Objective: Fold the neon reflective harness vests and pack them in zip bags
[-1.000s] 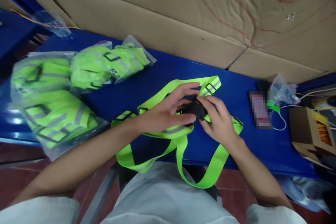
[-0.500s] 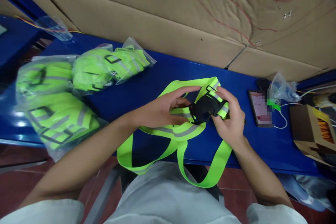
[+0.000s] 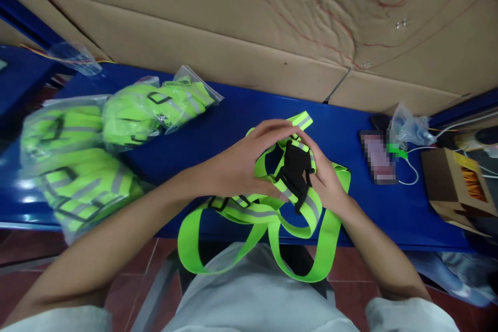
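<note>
A neon-green reflective strap harness (image 3: 229, 267) with grey stripes lies in loops on the blue table, and two loops hang over the front edge toward my lap. My left hand (image 3: 249, 161) curls round the strap on the left of a black buckle (image 3: 296, 163), thumb below and fingers above. Against the buckle's right side, my right hand (image 3: 324, 176) holds it, its fingers reaching up to the left hand's fingertips. Part of the right hand's grip is hidden behind the buckle. Black slide adjusters (image 3: 218, 203) sit on the strap below my left hand.
Clear plastic bags (image 3: 78, 155) of folded green straps lie at the left. A clear plastic cup (image 3: 73, 58) is tipped over behind them. On the right are a phone (image 3: 378, 158), a crumpled plastic bag (image 3: 410, 124) and an open cardboard box (image 3: 439, 181). A cardboard-covered wall (image 3: 194, 36) rises behind.
The black buckle has turned more upright between my hands. Both hands have come closer together, fingertips meeting above it. The view has shifted slightly.
</note>
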### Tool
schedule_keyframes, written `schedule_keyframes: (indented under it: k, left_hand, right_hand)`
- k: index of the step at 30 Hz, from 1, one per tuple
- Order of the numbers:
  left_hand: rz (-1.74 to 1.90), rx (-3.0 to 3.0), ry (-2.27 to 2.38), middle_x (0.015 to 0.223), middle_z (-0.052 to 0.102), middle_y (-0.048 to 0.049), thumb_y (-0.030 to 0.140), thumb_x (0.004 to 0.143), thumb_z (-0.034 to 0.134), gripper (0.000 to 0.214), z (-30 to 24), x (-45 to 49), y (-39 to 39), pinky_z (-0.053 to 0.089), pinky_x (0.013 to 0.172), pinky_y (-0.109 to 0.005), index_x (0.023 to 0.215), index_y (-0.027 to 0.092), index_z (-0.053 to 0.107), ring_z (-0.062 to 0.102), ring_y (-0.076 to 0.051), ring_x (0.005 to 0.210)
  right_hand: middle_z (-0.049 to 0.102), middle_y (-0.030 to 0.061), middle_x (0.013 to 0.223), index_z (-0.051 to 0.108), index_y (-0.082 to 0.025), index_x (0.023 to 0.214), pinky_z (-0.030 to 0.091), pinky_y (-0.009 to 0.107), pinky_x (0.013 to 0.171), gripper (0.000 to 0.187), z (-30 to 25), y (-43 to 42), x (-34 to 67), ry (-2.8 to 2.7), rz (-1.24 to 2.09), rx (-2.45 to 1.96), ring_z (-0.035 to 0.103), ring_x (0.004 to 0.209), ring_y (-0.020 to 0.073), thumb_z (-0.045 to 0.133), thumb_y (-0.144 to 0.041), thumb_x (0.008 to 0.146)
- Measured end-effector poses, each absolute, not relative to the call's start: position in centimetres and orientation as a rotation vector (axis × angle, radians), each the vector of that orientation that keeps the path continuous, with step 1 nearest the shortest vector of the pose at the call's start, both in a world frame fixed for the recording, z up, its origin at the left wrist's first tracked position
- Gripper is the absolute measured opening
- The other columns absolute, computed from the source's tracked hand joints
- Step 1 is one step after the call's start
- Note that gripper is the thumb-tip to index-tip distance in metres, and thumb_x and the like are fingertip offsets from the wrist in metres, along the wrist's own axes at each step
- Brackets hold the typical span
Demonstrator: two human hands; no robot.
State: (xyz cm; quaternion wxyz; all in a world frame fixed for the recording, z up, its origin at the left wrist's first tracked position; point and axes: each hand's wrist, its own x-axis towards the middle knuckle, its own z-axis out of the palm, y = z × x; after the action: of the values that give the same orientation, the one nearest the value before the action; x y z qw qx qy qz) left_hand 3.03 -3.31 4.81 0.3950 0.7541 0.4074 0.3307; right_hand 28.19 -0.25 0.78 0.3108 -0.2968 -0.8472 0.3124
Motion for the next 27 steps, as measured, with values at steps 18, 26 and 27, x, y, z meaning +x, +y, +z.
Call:
schedule_keyframes:
  k: [18, 26, 27]
  left_hand:
    - [1.251, 1.568, 0.983, 0.099, 0.069, -0.0024, 0.041, 0.096, 0.073, 0.047, 3.5, 7.2, -3.0, 0.055, 0.077, -0.026, 0.135, 0.023, 0.053, 0.07, -0.015, 0.087]
    - [1.457, 1.338, 1.091, 0.105, 0.059, -0.0022, 0.048, 0.095, 0.074, 0.052, 2.5, 7.0, -3.1, 0.055, 0.064, -0.024, 0.13, 0.028, 0.042, 0.064, -0.012, 0.078]
    - [1.492, 1.338, 1.123, 0.107, 0.058, -0.0028, 0.047, 0.096, 0.073, 0.05, 2.4, 7.2, -3.3, 0.054, 0.063, -0.023, 0.129, 0.028, 0.041, 0.063, -0.012, 0.079]
  right_hand:
    - [0.069, 0.0063, 0.145, 0.067, -0.03, 0.145, 0.053, 0.048, 0.116, 0.062, 2.3, 0.2, 29.0, -1.774, 1.364, -0.97, 0.067, 0.134, 0.0294, 0.083, -0.049, 0.089]
    - [0.039, 0.0132, 0.171, 0.034, -0.029, 0.169, 0.046, 0.057, 0.123, 0.111, 2.8, 0.4, 29.8, -1.737, 1.896, -0.613, 0.049, 0.153, 0.0338, 0.067, -0.087, 0.081]
    - [0.033, 0.0132, 0.174, 0.022, -0.031, 0.172, 0.045, 0.057, 0.123, 0.119, 2.9, 0.0, 29.7, -1.813, 1.887, -0.566, 0.047, 0.154, 0.0338, 0.073, -0.085, 0.078]
